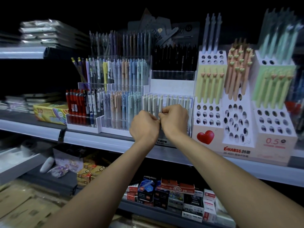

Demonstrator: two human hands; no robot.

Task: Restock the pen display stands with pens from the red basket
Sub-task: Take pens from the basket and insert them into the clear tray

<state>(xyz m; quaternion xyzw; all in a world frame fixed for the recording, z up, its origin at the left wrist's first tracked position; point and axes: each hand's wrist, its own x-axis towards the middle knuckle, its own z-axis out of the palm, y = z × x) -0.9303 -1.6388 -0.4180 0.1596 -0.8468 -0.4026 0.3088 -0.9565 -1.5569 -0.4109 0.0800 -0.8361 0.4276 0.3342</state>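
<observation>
Both of my hands meet in front of a white pen display stand [171, 86] on the middle shelf. Its front row holds pale grey and cream pens [148, 102], with gaps between some of them. My right hand [174, 120] has its fingers pinched on a pale pen [160, 104] standing in that row. My left hand [144, 127] is closed with its fingertips pressed against the right hand at the lower part of the same pen. The red basket is not in view.
Left of the white stand are clear stands of pastel pens [121, 111] and red pens [75, 107]. To the right stands a cardboard heart display [205, 137] with many vacant holes. The lower shelf holds boxes [177, 190]. A yellow box [49, 112] sits far left.
</observation>
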